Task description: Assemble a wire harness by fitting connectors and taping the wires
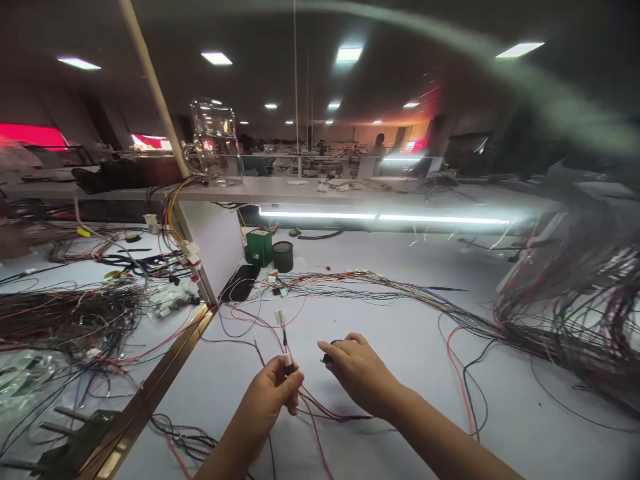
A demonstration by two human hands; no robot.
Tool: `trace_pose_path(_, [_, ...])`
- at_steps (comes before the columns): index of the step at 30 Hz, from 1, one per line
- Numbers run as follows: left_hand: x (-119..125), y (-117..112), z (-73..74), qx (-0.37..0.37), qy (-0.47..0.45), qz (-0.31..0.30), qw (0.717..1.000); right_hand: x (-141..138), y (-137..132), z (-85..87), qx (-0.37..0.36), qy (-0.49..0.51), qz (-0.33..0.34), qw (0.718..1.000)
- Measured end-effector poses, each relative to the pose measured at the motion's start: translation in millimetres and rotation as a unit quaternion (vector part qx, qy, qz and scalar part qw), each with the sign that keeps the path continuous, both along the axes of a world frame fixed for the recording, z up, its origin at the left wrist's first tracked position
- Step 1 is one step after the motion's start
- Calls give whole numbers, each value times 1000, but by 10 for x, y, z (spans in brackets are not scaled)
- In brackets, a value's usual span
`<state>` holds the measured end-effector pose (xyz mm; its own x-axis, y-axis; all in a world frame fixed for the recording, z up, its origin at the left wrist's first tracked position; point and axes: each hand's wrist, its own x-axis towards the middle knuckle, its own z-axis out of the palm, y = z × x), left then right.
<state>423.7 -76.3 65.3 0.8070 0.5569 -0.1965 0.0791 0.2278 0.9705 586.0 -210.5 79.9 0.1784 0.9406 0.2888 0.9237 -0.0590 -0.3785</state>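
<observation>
My left hand (270,393) is closed, its thumb and fingers pinching a small white-and-black connector (289,363). From this a short dark lead rises to a pale connector (280,318) above the fingertips. Red wires (316,408) trail below the left hand across the white table. To the right, my right hand (363,370) curls around a small dark object (327,359); only its end shows, so I cannot tell its kind. The two hands are apart.
A long wire bundle (370,280) crosses the table behind my hands to a tangle on the right. At the back left stand a green box (259,248), a black mesh cup (283,257) and a black tray (241,283). A brass-coloured edge (155,393) borders the left side.
</observation>
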Motion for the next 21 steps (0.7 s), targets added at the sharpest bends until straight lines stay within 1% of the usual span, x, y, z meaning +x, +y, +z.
trace_pose_path(2, [-41, -9, 26, -26, -2, 3, 1000, 140, -69, -155, -55, -16, -29, 998])
trace_pose_path(4, [-64, -26, 66, -42, -5, 1, 999, 185, -117, -251, -106, -45, -57, 992])
trace_pose_path(5, [-71, -40, 90, -42, -7, 2, 999, 174, -130, -262, -120, -60, -75, 988])
trace_pose_path(6, [-77, -57, 115, -36, -8, 6, 999, 139, -135, -245, -118, -64, -94, 986])
trace_pose_path(7, [-80, -75, 137, -28, -10, 14, 999, 80, -133, -203, -98, -50, -106, 988])
trace_pose_path(8, [-82, -91, 154, -21, -12, 26, 999, -4, -121, -144, -69, -13, -103, 992])
trace_pose_path(9, [-83, -104, 165, -18, -14, 40, 999, -109, -102, -77, -35, 44, -89, 994])
trace_pose_path(10, [-82, -111, 170, -21, -17, 50, 998, -230, -75, -13, -6, 126, -50, 991])
trace_pose_path(11, [-81, -112, 171, -30, -17, 57, 998, -359, -42, 38, -2, 221, 3, 975])
trace_pose_path(12, [-79, -107, 169, -40, -19, 67, 997, -485, -6, 69, -7, 308, 42, 950])
trace_pose_path(13, [-77, -96, 166, -48, -23, 85, 995, -599, 30, 75, -15, 365, 59, 929])
trace_pose_path(14, [-76, -82, 163, -54, -33, 112, 992, -693, 63, 59, -6, 389, 33, 921])
trace_pose_path(17, [-73, -44, 160, -61, -66, 192, 977, -817, 117, -69, 24, 388, -57, 920])
trace_pose_path(18, [-69, -39, 158, -63, -70, 198, 976, -811, 120, -115, 24, 392, -71, 917])
trace_pose_path(19, [-62, -39, 153, -70, -68, 190, 977, -789, 119, -155, 17, 410, -77, 909])
trace_pose_path(20, [-51, -44, 143, -77, -62, 176, 979, -756, 116, -185, 4, 443, -79, 893])
trace_pose_path(21, [-36, -54, 128, -91, -53, 155, 982, -719, 115, -205, -7, 484, -79, 871])
